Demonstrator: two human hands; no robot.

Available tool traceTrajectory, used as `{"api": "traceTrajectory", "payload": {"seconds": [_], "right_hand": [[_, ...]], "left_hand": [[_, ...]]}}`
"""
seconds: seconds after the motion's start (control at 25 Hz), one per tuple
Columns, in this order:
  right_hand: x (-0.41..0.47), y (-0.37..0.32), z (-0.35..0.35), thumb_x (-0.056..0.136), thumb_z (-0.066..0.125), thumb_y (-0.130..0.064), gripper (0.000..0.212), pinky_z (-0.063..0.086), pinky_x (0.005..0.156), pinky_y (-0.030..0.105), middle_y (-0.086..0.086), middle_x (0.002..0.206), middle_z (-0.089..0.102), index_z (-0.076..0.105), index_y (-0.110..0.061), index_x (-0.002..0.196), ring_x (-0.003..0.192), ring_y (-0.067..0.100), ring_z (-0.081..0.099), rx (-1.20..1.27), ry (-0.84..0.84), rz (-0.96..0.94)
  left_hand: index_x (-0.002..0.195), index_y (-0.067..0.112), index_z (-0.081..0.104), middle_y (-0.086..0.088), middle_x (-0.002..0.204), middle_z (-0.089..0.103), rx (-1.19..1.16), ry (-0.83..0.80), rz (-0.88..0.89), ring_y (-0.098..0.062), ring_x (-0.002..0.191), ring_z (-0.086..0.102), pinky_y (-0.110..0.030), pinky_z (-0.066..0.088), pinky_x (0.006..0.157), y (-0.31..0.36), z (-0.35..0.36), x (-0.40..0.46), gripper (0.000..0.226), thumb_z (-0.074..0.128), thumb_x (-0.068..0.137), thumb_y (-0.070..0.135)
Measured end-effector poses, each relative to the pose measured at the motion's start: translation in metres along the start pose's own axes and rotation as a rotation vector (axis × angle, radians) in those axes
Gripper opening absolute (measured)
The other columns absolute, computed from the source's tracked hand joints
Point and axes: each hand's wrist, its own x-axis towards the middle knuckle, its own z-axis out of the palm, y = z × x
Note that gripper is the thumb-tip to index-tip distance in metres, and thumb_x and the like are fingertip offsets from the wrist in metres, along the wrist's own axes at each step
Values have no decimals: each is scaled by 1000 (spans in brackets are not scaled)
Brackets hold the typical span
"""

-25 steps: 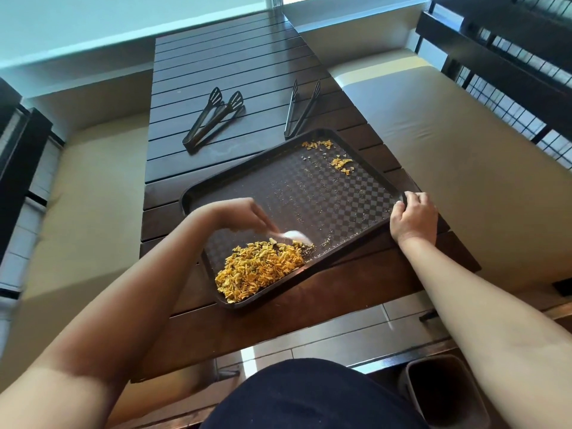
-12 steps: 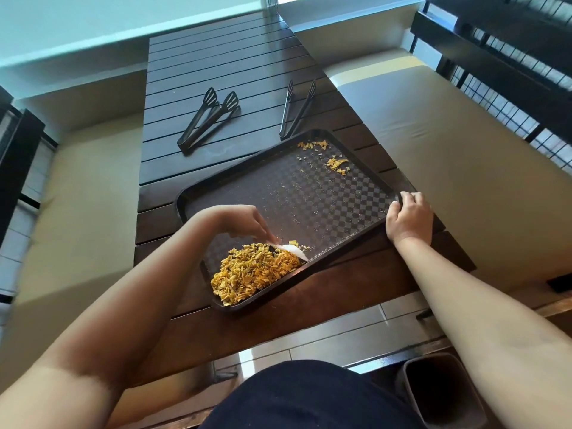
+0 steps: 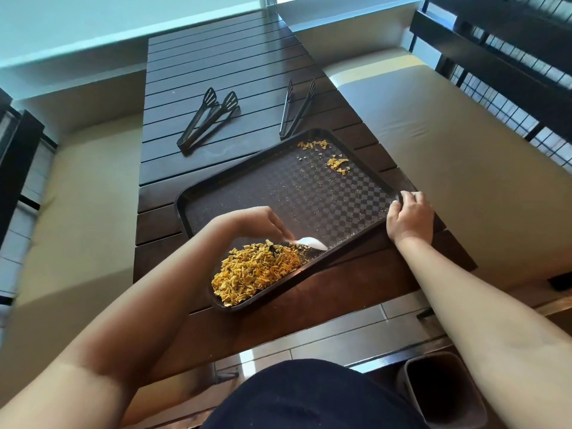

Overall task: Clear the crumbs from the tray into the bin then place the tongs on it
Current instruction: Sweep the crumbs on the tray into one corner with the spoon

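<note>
A dark checkered tray (image 3: 266,168) lies askew on the dark slatted table (image 3: 216,72). A big heap of yellow crumbs (image 3: 257,270) fills its near corner, and two small patches of crumbs (image 3: 337,164) lie at its far right corner. My left hand (image 3: 253,222) holds a white scraper (image 3: 309,242) whose blade rests at the heap's right side. My right hand (image 3: 408,216) grips the tray's right corner. Two pairs of black tongs lie beyond the tray: slotted tongs (image 3: 205,120) to the left and slim tongs (image 3: 295,109) to the right. A dark bin (image 3: 442,394) stands on the floor at lower right.
Beige bench cushions (image 3: 448,134) flank the table on both sides. A black metal railing (image 3: 501,57) runs along the right. My dark-clothed lap fills the bottom middle, next to the bin.
The scraper has swept crumbs leftward into the heap at the near corner, and the pile is tighter. My right hand has kept its grip on the tray's corner.
</note>
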Motion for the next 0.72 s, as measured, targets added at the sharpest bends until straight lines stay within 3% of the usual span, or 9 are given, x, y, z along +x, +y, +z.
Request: {"api": "traceTrajectory", "payload": {"seconds": [0.08,0.16,0.28,0.4,0.48,0.56,0.64,0.72], "right_hand": [[0,0,1,80,28,-28,57,32,100,42,26,121,53,57,4,118,112,41,48,-10,7,-5],[0,0,1,80,28,-27,57,32,100,43,26,121,54,57,4,118,112,41,48,-12,10,-6],[0,1,1,83,28,-26,54,32,99,43,25,121,54,56,4,119,111,41,49,-15,6,-14],[1,2,2,87,31,-24,49,32,100,42,24,122,54,55,3,121,112,39,48,-18,-9,-28],[2,4,3,91,36,-21,42,32,101,42,23,123,53,54,1,122,113,37,48,-23,-18,-31],[2,5,4,92,38,-20,39,32,101,43,22,123,53,54,1,122,113,36,47,-27,-26,-28],[1,5,4,90,33,-24,45,33,101,44,22,121,54,56,1,120,112,36,48,-24,-24,-30],[1,3,4,87,30,-26,50,33,101,45,22,120,55,57,2,119,112,35,49,-17,-20,-24]], "left_hand": [[104,29,69,8,89,69,-7,-67,-49,-1,52,47,-16,37,51,-10,-13,-7,23,58,88,16],[109,29,66,7,75,63,-133,-54,-78,-4,46,36,-17,32,43,-18,-25,-10,29,52,90,11],[121,27,57,2,74,51,-341,152,-104,-8,50,34,-20,33,45,-16,-38,2,33,43,95,12],[128,24,52,-1,72,45,-368,369,-199,-10,50,32,-22,32,43,-4,-44,29,35,38,97,14],[131,22,49,-5,74,51,-334,443,-259,-12,48,35,-23,33,41,5,-46,47,40,36,96,11],[131,21,49,-14,93,62,-270,504,-303,-15,47,41,-23,35,40,15,-48,63,44,34,93,7],[127,20,52,-17,106,62,-221,563,-319,-19,54,50,-25,39,43,23,-52,78,41,36,91,9],[125,17,54,-12,106,61,-238,616,-293,-21,65,57,-26,44,51,30,-55,91,38,40,90,11]]}}
